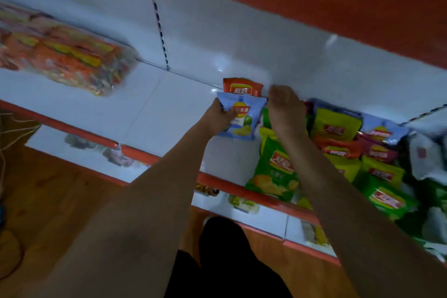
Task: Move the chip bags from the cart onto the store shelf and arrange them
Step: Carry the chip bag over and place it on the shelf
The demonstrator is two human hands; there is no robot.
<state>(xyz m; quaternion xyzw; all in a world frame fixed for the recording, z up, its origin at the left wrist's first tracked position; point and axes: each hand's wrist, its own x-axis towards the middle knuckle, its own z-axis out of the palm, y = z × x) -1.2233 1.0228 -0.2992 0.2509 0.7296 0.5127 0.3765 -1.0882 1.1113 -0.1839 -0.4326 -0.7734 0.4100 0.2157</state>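
My left hand (221, 117) grips the left edge of a light blue chip bag (244, 116) that stands on the white store shelf (154, 109). An orange chip bag (242, 87) stands right behind it against the back panel. My right hand (285, 109) reaches over the top of green chip bags (275, 167) just to the right; its fingers curl down among the bags and what they hold is hidden. More yellow-green, orange, purple and blue bags (338, 128) lie piled further right. The cart is out of view.
A large clear pack of orange and yellow snacks (63, 53) lies at the shelf's left end. The shelf has a red front edge (135, 150). A lower shelf (244, 205) holds small items. Wooden floor (60, 201) lies below, cables at far left.
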